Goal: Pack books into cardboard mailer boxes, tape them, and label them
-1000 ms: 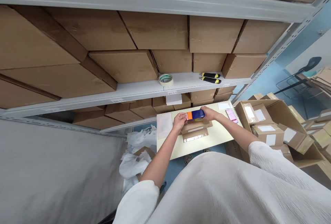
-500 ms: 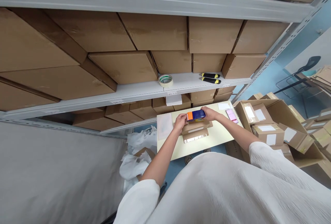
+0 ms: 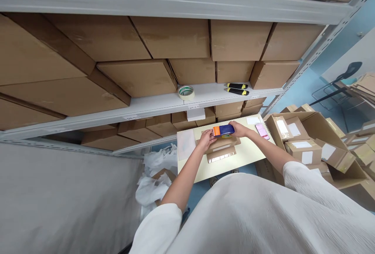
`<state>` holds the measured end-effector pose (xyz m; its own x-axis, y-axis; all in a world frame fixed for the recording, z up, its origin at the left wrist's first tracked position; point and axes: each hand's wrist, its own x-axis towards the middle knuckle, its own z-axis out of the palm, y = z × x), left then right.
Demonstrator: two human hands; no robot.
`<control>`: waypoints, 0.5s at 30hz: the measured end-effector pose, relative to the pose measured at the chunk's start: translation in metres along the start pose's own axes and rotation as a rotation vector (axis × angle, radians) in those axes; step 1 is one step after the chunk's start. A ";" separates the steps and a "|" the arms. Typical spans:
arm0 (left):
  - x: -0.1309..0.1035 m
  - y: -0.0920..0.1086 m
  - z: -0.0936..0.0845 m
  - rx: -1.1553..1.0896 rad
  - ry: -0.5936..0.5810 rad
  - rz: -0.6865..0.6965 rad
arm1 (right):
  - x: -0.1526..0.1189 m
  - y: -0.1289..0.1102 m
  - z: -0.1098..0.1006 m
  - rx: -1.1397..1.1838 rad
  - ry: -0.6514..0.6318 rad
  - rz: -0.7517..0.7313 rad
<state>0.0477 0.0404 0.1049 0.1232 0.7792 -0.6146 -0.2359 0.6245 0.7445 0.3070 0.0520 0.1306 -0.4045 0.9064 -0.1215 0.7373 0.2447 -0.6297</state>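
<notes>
A blue and orange tape dispenser (image 3: pixel 226 129) is held level above a cardboard box (image 3: pixel 222 147) on the pale yellow table. My right hand (image 3: pixel 238 128) is wrapped round its blue end. At the orange end, my left hand (image 3: pixel 207 138) has its fingers bent against the dispenser's edge; the exact grip is too small to make out. Beneath the dispenser a bit of yellow shows. The box's near flap (image 3: pixel 222 154) carries a shiny strip of tape. The far side of the box is hidden by the dispenser and my hands.
A pink-screened phone (image 3: pixel 261 131) lies at the table's right. On the shelf ahead are a tape roll (image 3: pixel 186 92) and two yellow-black cutters (image 3: pixel 237 89). A large carton (image 3: pixel 318 125) of small boxes stands right; white plastic bags (image 3: pixel 154 187) lie left on the floor.
The view has shifted slightly. My left hand's fingers have spread a little at the orange end; the dispenser stays nearly in place over the box.
</notes>
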 end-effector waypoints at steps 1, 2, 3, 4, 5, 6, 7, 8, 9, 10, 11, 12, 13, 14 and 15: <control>0.001 -0.001 0.000 0.004 -0.006 0.006 | -0.001 0.001 -0.001 0.014 0.002 -0.003; 0.002 -0.002 0.000 0.013 -0.012 0.015 | -0.003 0.003 -0.002 0.033 0.007 -0.004; 0.003 -0.003 0.000 0.027 -0.017 0.029 | -0.005 0.004 -0.003 0.059 0.017 0.000; 0.004 -0.004 -0.001 0.047 -0.020 0.049 | -0.006 0.005 -0.003 0.092 0.031 0.011; 0.006 -0.005 -0.002 0.072 -0.021 0.076 | -0.007 0.007 -0.004 0.135 0.048 0.025; 0.007 -0.005 -0.003 0.102 -0.023 0.109 | -0.008 0.008 -0.003 0.187 0.061 0.042; 0.008 -0.006 -0.005 0.138 -0.030 0.150 | -0.008 0.008 -0.003 0.245 0.069 0.058; 0.009 -0.006 -0.007 0.182 -0.043 0.199 | -0.008 0.009 -0.001 0.308 0.069 0.073; 0.010 -0.006 -0.009 0.231 -0.063 0.254 | -0.007 0.008 0.001 0.374 0.067 0.085; 0.009 -0.007 -0.011 0.286 -0.090 0.312 | -0.006 0.008 0.004 0.438 0.064 0.094; 0.009 -0.007 -0.013 0.343 -0.122 0.370 | -0.004 0.007 0.008 0.499 0.063 0.103; 0.008 -0.008 -0.015 0.400 -0.149 0.422 | -0.003 0.005 0.012 0.555 0.061 0.111; 0.006 -0.009 -0.016 0.453 -0.171 0.462 | -0.001 0.004 0.017 0.604 0.060 0.118; 0.004 -0.010 -0.018 0.497 -0.184 0.488 | 0.000 0.002 0.022 0.643 0.058 0.122; 0.003 -0.011 -0.020 0.532 -0.191 0.498 | 0.002 0.000 0.027 0.669 0.056 0.125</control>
<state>0.0314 0.0347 0.0901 0.3005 0.9416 -0.1521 0.1836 0.0993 0.9780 0.2915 0.0445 0.1100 -0.2964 0.9349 -0.1953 0.2759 -0.1120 -0.9546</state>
